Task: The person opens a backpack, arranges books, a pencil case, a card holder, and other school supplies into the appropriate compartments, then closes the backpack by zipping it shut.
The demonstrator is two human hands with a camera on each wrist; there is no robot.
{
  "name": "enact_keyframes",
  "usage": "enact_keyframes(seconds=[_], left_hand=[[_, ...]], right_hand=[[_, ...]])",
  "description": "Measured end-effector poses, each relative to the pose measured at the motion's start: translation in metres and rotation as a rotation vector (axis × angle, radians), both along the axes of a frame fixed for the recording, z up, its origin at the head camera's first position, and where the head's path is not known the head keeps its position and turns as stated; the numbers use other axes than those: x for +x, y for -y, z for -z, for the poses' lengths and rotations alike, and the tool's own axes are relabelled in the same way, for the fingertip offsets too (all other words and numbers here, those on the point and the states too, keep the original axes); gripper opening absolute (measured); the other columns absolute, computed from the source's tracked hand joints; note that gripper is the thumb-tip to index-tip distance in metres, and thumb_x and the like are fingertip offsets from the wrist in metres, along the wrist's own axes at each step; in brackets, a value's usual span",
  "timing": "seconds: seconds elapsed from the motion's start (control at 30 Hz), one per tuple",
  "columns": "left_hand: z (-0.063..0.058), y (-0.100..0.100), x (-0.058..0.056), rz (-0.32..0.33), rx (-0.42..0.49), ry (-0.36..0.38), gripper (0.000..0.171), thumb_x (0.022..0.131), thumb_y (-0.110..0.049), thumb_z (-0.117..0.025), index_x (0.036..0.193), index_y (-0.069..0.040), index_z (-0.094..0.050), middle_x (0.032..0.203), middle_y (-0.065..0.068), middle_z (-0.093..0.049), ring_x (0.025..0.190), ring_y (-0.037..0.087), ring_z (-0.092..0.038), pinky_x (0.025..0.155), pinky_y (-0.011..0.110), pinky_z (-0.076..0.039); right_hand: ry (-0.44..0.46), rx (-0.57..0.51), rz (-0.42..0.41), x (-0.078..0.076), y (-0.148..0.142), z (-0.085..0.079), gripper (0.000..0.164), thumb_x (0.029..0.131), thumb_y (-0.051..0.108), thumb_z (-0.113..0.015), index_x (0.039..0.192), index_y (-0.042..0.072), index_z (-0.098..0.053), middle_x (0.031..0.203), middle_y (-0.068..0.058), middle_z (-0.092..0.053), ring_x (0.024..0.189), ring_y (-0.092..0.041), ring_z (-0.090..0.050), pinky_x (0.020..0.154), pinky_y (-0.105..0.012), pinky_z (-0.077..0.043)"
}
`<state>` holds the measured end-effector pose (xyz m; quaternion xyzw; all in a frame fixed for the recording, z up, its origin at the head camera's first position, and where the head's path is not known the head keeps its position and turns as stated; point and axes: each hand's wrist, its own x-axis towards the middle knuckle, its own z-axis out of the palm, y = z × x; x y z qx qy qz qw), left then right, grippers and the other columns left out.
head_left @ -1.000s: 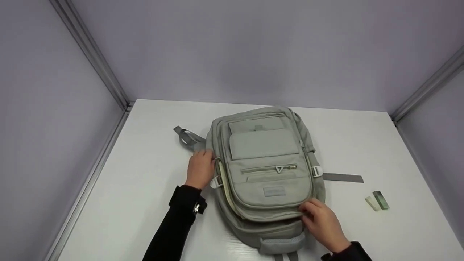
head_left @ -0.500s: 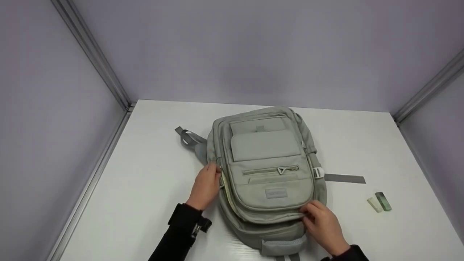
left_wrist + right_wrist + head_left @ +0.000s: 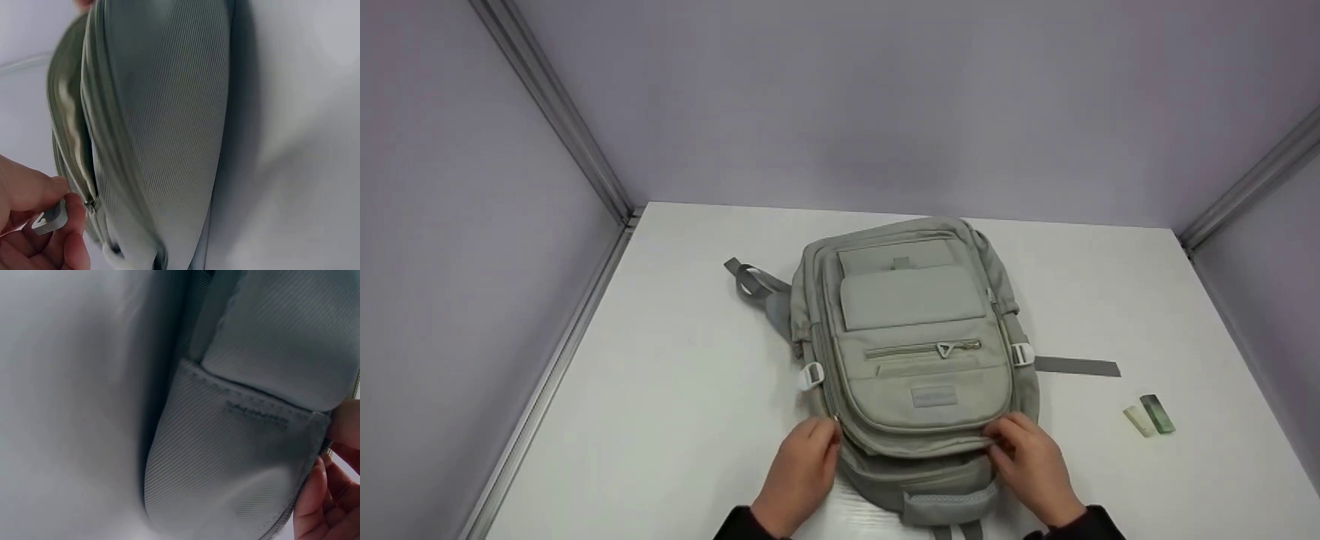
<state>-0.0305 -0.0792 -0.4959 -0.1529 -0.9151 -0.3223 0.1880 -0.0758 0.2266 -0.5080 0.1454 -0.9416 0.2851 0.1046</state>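
Observation:
A grey-green backpack (image 3: pixel 915 300) lies on the white table, its padded handle (image 3: pixel 949 506) toward me. At the lower left of its front compartment, my left hand (image 3: pixel 801 466) pinches a metal zipper pull (image 3: pixel 52 218). The zipper's slider (image 3: pixel 91 203) shows just beyond the fingertips in the left wrist view. My right hand (image 3: pixel 1033 466) grips the compartment's edge at the lower right, thumb and fingers against the fabric seam. Between the hands the compartment's lip (image 3: pixel 915 450) gapes along the bottom curve. On the left, above my hand, the zipper line runs closed.
A dark strap (image 3: pixel 1078 366) sticks out to the right, and another looped strap (image 3: pixel 754 281) to the left. Two small green pieces, one pale (image 3: pixel 1138 421) and one dark (image 3: pixel 1157 414), lie at the right. Pale panels (image 3: pixel 885 105) stand around the table.
My left hand has slid down the backpack's left side with the zipper pull, and the gap there has closed behind it. The right hand keeps its grip in nearly the same spot.

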Motion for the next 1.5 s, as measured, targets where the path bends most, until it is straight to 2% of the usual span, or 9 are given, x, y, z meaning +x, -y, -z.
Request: enact_keyframes(seconds=[0.13, 0.3, 0.57, 0.73, 1.0, 1.17, 1.3, 1.4, 1.5], left_hand=[[-0.002, -0.017, 0.018, 0.053, 0.002, -0.019, 0.020, 0.076, -0.002, -0.068, 0.080, -0.014, -0.053, 0.072, -0.006, -0.046, 0.065, 0.004, -0.045, 0.058, 0.014, -0.036], [-0.010, -0.046, 0.026, 0.143, -0.036, -0.033, 0.021, 0.075, -0.004, -0.070, 0.077, -0.016, -0.052, 0.066, -0.006, -0.042, 0.058, 0.002, -0.037, 0.055, 0.010, -0.030], [-0.017, -0.085, 0.022, 0.326, -0.072, -0.005, 0.022, 0.081, -0.006, -0.065, 0.075, -0.014, -0.045, 0.064, -0.003, -0.036, 0.057, 0.002, -0.028, 0.056, 0.011, -0.022], [-0.022, -0.106, 0.015, 0.348, -0.034, 0.015, 0.020, 0.082, -0.005, -0.063, 0.078, -0.012, -0.045, 0.068, -0.002, -0.040, 0.059, 0.004, -0.037, 0.057, 0.012, -0.024], [-0.018, -0.142, 0.008, 0.340, -0.049, -0.092, 0.022, 0.083, -0.002, -0.057, 0.072, -0.014, -0.043, 0.065, -0.003, -0.037, 0.055, 0.002, -0.025, 0.056, 0.009, -0.017], [-0.016, -0.147, 0.006, 0.350, -0.025, -0.056, 0.018, 0.087, -0.005, -0.054, 0.075, -0.014, -0.044, 0.067, -0.002, -0.040, 0.056, 0.002, -0.031, 0.056, 0.009, -0.020], [-0.014, -0.141, 0.009, 0.367, -0.025, -0.036, 0.014, 0.089, -0.005, -0.053, 0.079, -0.013, -0.048, 0.069, -0.002, -0.043, 0.060, 0.003, -0.039, 0.058, 0.009, -0.026], [-0.013, -0.133, 0.014, 0.399, -0.037, -0.011, 0.009, 0.089, -0.003, -0.053, 0.084, -0.011, -0.053, 0.075, -0.002, -0.049, 0.066, 0.005, -0.048, 0.062, 0.008, -0.034], [-0.012, -0.123, 0.016, 0.446, -0.063, 0.039, 0.005, 0.088, -0.006, -0.055, 0.087, -0.011, -0.056, 0.079, -0.003, -0.054, 0.071, 0.004, -0.054, 0.065, 0.007, -0.038]], right_hand=[[-0.009, -0.002, 0.012, 0.001, 0.000, -0.003, 0.031, 0.064, -0.007, -0.071, 0.076, 0.020, -0.062, 0.080, 0.011, -0.053, 0.066, 0.001, -0.049, 0.057, -0.020, -0.043], [0.016, 0.037, 0.017, 0.001, 0.001, -0.013, 0.030, 0.065, -0.007, -0.071, 0.075, 0.019, -0.063, 0.079, 0.009, -0.055, 0.065, -0.002, -0.051, 0.057, -0.021, -0.042], [0.119, 0.186, -0.062, -0.005, 0.006, -0.043, 0.019, 0.071, 0.002, -0.070, 0.076, 0.019, -0.065, 0.080, 0.008, -0.058, 0.072, -0.009, -0.058, 0.063, -0.028, -0.046], [0.085, 0.239, -0.123, -0.011, 0.009, -0.060, 0.017, 0.070, 0.001, -0.068, 0.073, 0.017, -0.066, 0.075, 0.008, -0.058, 0.068, -0.010, -0.058, 0.061, -0.027, -0.045], [0.041, 0.262, -0.147, -0.011, 0.009, -0.065, 0.019, 0.070, -0.002, -0.067, 0.070, 0.017, -0.066, 0.070, 0.009, -0.055, 0.065, -0.011, -0.058, 0.059, -0.027, -0.045], [0.106, 0.237, -0.123, -0.007, 0.006, -0.060, 0.017, 0.071, 0.000, -0.068, 0.075, 0.017, -0.065, 0.076, 0.007, -0.057, 0.069, -0.009, -0.057, 0.062, -0.026, -0.045], [0.189, 0.118, -0.103, 0.001, -0.001, -0.057, 0.021, 0.073, 0.002, -0.071, 0.084, 0.017, -0.062, 0.082, 0.007, -0.056, 0.070, -0.003, -0.054, 0.061, -0.023, -0.044], [0.263, 0.010, -0.139, 0.008, -0.007, -0.057, 0.019, 0.077, 0.007, -0.070, 0.087, 0.019, -0.060, 0.083, 0.009, -0.055, 0.068, 0.001, -0.051, 0.058, -0.020, -0.042], [0.350, -0.013, -0.228, 0.011, -0.009, -0.056, 0.008, 0.082, 0.016, -0.066, 0.085, 0.021, -0.060, 0.079, 0.010, -0.055, 0.066, 0.003, -0.049, 0.057, -0.019, -0.041]])
